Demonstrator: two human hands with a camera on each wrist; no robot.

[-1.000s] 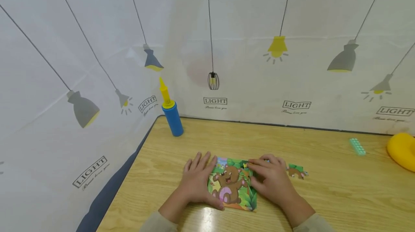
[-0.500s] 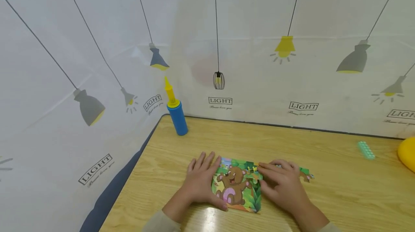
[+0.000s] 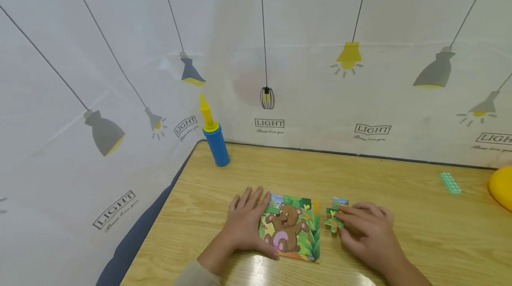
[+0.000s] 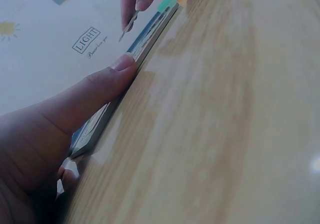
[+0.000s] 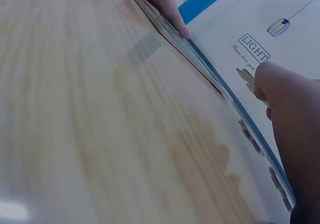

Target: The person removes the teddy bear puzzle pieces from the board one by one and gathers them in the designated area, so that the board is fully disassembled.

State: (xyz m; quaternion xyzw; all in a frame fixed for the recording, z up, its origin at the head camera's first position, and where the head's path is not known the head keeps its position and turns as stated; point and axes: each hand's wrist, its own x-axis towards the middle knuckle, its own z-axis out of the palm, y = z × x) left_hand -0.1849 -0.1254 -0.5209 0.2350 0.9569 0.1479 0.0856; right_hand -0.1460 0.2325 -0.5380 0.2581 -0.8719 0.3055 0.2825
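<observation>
A square bear jigsaw puzzle (image 3: 289, 228) lies on the wooden table in the head view. My left hand (image 3: 246, 226) rests along its left side, fingers straight and spread, thumb at the front edge. In the left wrist view the left thumb (image 4: 100, 86) touches the puzzle's edge. To the right of the puzzle, my right hand (image 3: 372, 235) pinches a green puzzle piece (image 3: 333, 220) between thumb and fingers. That piece is raised off the table in the left wrist view. Just behind it another puzzle piece (image 3: 341, 201) shows, partly covered.
A blue and yellow hand pump (image 3: 216, 146) stands at the back left corner. Toward the back right are a mint green studded block (image 3: 450, 183) and a yellow rounded object (image 3: 502, 192), cut off by the frame. A lamp-printed wall covering (image 3: 312, 99) borders the table (image 3: 256, 166).
My right hand has moved right, away from the puzzle's right edge, and a pinched piece now shows at its fingertips. My left hand has stayed on the puzzle's left side.
</observation>
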